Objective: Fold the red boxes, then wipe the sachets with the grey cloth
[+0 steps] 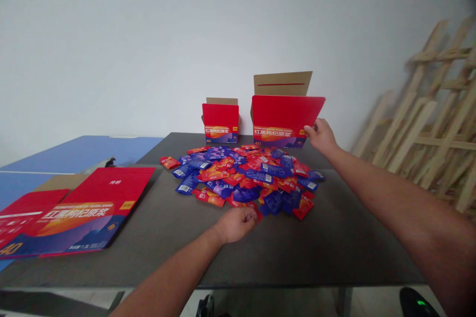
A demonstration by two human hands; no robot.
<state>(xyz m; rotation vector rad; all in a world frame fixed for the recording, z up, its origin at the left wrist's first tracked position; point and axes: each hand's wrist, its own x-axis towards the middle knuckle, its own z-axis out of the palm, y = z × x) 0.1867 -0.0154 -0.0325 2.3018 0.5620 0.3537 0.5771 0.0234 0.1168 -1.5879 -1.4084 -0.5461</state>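
My right hand (322, 134) pinches the right edge of the larger-looking red cardboard box (280, 114), which stands upright at the back with its flaps up. In front of that box lies a heap of red and blue sachets (241, 173). At the near side of the heap my left hand (238, 224) is closed, its fingers curled against a red sachet (259, 213). Whether it holds that sachet is hidden. A second box (222, 124), with raised flaps, stands at the back, left of the one I grip.
Flattened red cartons (85, 213) lie at the left of the dark table (167, 242). A blue table (92, 151) adjoins behind them. Wooden frames (427, 124) lean against the wall at right. A dark object with a green light (420, 303) sits below the table edge.
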